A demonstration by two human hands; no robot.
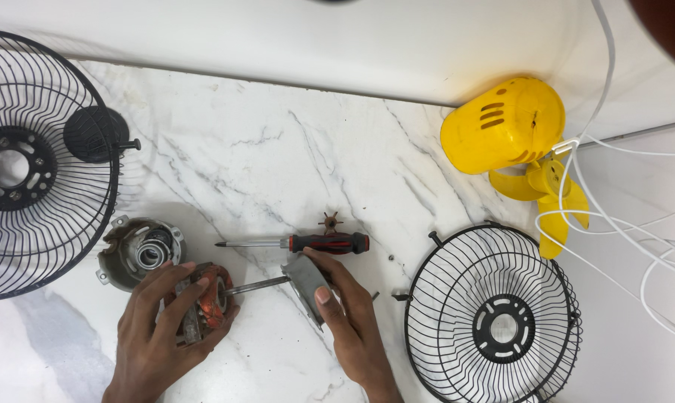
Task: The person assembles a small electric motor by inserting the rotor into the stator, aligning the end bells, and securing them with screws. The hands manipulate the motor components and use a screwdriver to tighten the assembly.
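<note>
On a white marble top lay the parts of a small fan, largest first. A black guard, cut off at the left edge, lay flat with a round black cap on its wires. A second guard lay at lower right. A yellow housing rested on its side by the wall, the yellow blades just beside it among loops of white cable.

Near the front edge, the left hand was curled around a stator with copper windings, gripping it from above. The right hand pinched a grey rotor between thumb and fingers; its steel shaft ran into the stator.

The stator probably handled as dense and stiff, its fine windings easily nicked; the laminated core looked the safer hold. The rotor appeared smooth and heavy for its size.

A grey bearing cup, touching the left fingertips, held a ring-shaped bearing. A screwdriver and a small brown cog lay just beyond the hands.
</note>
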